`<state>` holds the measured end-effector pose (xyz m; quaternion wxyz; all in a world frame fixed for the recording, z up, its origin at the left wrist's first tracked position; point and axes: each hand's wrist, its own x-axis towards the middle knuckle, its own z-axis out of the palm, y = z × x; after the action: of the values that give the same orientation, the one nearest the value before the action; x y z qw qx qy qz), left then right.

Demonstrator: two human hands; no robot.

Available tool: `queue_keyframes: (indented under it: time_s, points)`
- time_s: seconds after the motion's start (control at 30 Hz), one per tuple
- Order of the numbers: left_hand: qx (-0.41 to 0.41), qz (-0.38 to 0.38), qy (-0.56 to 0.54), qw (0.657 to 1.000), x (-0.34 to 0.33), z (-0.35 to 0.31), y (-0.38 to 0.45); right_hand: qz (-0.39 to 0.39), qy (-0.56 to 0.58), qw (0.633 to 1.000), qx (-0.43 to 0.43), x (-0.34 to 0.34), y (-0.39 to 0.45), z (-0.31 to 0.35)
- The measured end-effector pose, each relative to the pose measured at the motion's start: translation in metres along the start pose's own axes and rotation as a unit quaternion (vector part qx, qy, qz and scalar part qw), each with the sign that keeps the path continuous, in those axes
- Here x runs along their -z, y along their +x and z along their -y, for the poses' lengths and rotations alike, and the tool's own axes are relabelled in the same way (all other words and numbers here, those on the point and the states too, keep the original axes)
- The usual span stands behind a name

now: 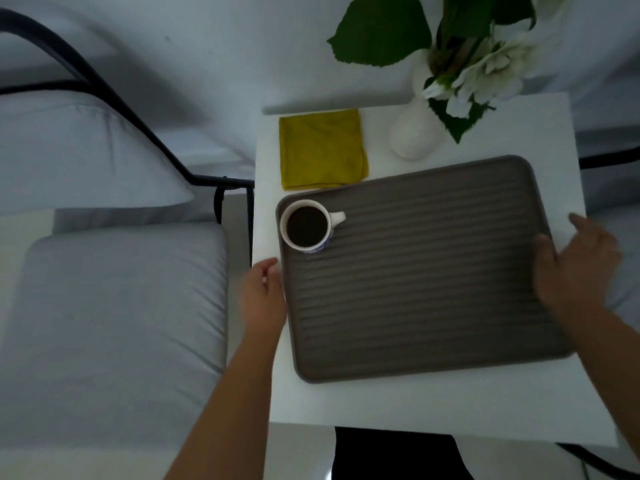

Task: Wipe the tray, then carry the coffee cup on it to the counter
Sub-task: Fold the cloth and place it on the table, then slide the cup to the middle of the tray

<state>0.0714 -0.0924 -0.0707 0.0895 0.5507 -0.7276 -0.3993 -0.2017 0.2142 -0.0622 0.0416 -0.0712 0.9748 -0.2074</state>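
Note:
A grey ribbed tray [426,271] lies on a small white table [433,407]. In the tray's far left corner stands a white coffee cup [308,226] full of dark coffee, its handle pointing right. A folded yellow cloth [322,148] rests on the table just behind the tray. My left hand [263,292] is at the tray's left edge, fingers touching or nearly touching the rim. My right hand [578,265] lies on the tray's right edge, thumb on the inside, fingers spread. Whether either hand grips the rim is unclear.
A white vase [415,133] with green leaves and white flowers stands at the table's back right, close to the tray. A grey cushioned chair [114,323] with a black metal frame is left of the table. A pale wall is behind.

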Motion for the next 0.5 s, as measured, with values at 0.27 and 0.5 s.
queue_keyframes:
  time_s: [0.27,0.5]
  points:
    - [0.04,-0.068,0.025,0.997,-0.018,0.007,-0.056,0.082,0.034,0.996,0.016,0.001,-0.016,-0.04]
    - [0.035,-0.105,0.041,0.993,-0.028,0.007,-0.054,0.057,0.031,0.998,0.001,-0.008,-0.019,-0.042]
